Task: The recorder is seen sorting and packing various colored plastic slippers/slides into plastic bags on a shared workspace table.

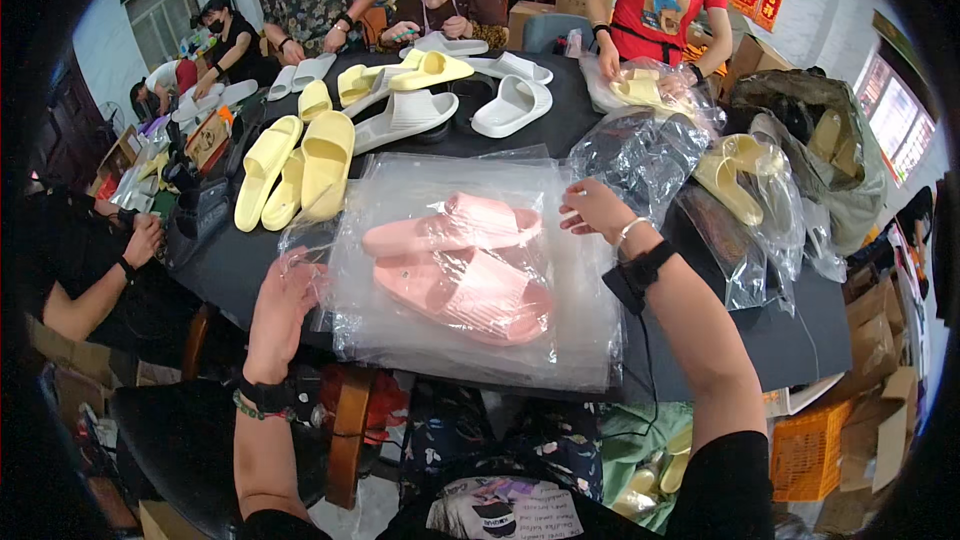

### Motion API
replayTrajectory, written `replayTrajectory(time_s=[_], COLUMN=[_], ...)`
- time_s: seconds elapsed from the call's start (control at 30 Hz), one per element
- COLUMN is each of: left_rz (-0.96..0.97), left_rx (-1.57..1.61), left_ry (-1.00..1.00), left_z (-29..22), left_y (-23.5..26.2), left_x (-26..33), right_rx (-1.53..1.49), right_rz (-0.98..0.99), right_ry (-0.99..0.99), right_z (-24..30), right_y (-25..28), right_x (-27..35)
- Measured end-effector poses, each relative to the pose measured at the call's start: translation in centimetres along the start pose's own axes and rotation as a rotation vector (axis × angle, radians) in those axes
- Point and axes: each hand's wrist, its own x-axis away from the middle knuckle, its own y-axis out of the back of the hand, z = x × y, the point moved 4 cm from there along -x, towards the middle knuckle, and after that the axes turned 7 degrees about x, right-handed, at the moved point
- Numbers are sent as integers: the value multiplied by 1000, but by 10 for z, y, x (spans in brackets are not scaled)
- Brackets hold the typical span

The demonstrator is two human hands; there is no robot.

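Note:
A pair of pink slide slippers [465,285] lies inside a clear plastic bag [552,335], on top of a stack of flat clear bags [590,340] in front of me. My left hand [285,305] is at the left end of the bag, its bent fingers closed on the loose film there. Part of those fingertips is blurred by the shiny plastic. Over the upper right corner of the stack is my right hand [597,210], its fingers loosely bent and apart, with nothing in them. A dark band is strapped to each wrist.
Yellow slippers [328,165] stand close by at the left, with grey slippers [512,107] farther back. Crumpled clear bags [640,160] and a bagged yellow slipper [735,180] lie at the right. Several people work around the black table [815,330]. An orange crate [808,450] stands below right.

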Motion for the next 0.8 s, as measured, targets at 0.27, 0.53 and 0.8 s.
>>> replayTrajectory(time_s=[0.27,0.53,0.8], left_rz=[77,175,609], left_rx=[-107,-68,-8], left_ry=[-16,-382,-365], left_z=[14,0,12], left_y=[15,13,27], left_x=[11,4,-5], right_rx=[423,209,83], right_rz=[-45,10,-76], right_ry=[24,106,210], right_z=[15,4,7], right_y=[-27,-15,6], right_x=[-46,-46,-49])
